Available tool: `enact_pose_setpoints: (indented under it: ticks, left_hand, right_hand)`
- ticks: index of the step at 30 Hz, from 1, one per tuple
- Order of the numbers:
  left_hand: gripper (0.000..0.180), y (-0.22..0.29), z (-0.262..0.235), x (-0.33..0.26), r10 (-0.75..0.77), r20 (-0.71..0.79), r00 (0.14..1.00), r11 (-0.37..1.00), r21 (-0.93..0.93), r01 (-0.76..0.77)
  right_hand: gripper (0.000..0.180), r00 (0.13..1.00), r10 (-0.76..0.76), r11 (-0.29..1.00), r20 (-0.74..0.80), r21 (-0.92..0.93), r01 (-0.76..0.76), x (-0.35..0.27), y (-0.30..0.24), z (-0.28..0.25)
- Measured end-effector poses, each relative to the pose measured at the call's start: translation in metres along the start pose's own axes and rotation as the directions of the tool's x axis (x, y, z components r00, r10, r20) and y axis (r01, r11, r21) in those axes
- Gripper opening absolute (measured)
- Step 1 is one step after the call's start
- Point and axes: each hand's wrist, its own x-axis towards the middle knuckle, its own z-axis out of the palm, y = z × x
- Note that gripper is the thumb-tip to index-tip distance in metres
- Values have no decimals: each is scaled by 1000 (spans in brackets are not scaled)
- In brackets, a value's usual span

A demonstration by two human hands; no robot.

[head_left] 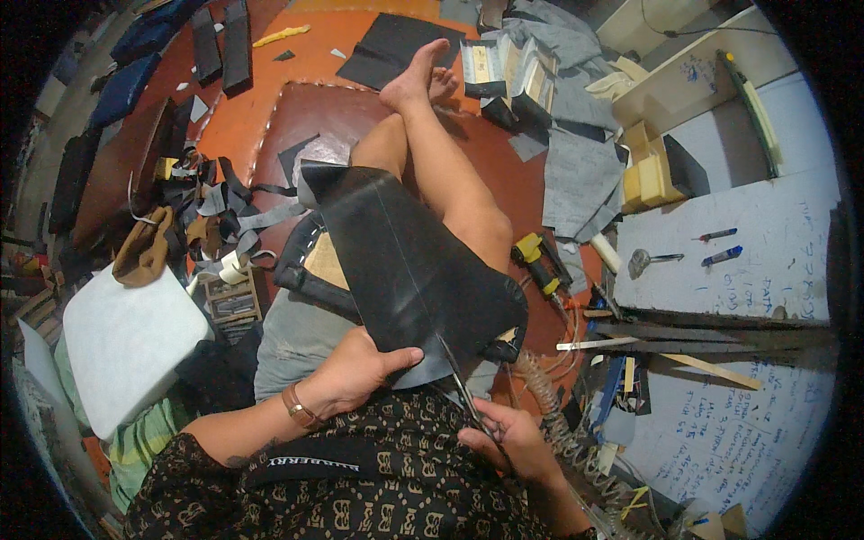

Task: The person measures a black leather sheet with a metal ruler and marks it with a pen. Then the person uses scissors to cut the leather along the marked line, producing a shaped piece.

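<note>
At the bottom centre of the frame, the right hand (511, 441) is wrapped around the handles of a pair of scissors (461, 387), whose blades run up and to the left into the near edge of a large black sheet (405, 261); whether the blades are parted or closed is hard to tell, since they are thin and dark against the material. Just to the left, the left hand (355, 371) is clamped on the same near edge of the sheet, thumb on top and fingers underneath. The black sheet lies over the person's lap and bent leg, spreading from the lower centre up toward the middle of the frame, where it narrows. Just right of the sheet, a yellow and black tool (537, 261) lies on the reddish floor (306, 117). To the left, at mid-height, a white foam block (126, 342) sits beside a tangle of grey straps (225, 211). On the right side of the frame stands a white board (756, 252) with a few small tools resting on it. Farther up, the bare feet (421, 81) reach toward the top centre, near a dark panel (396, 45) and grey fabric (576, 171).
</note>
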Motion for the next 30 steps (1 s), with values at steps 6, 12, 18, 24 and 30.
enact_pose_setpoints:
  ticks: [6,12,18,24,30]
  left_hand:
    - [46,-1,-1,1,-41,2,999,999,1,41]
    - [39,-1,1,0,-26,-22,999,999,40,27]
    - [36,23,12,-12,-72,-56,996,983,168,80]
    - [37,14,4,-8,-58,-34,998,982,179,64]
    - [31,7,-1,-5,-57,-17,998,993,99,59]
  right_hand:
    - [43,1000,16,997,-22,-82,-17,0,4,0]
    - [47,999,41,998,-18,44,-40,-1,-3,3]
    - [51,1000,-29,999,5,-21,29,13,1,-2]
    - [55,985,-171,975,22,-141,172,35,1,-3]
    - [57,989,-146,956,12,-254,144,39,-7,-4]
